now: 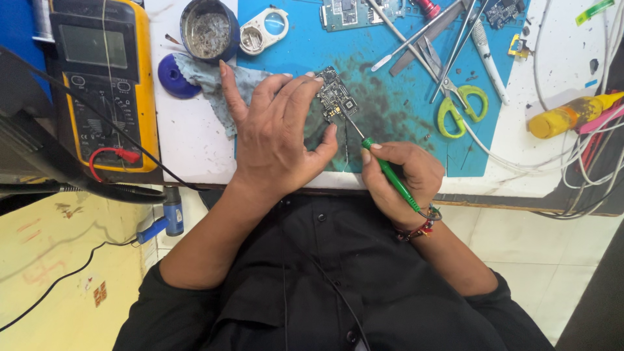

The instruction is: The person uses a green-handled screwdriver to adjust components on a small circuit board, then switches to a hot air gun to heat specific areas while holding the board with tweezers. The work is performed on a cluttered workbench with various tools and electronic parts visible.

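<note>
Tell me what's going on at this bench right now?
A person's left hand steadies a small circuit board on the blue work mat. The right hand holds a green-handled probe tool with its thin metal tip on the board. A yellow multimeter lies to the left, green-handled scissors to the right.

Left hand spread flat; right hand curled in a pinch.
</note>
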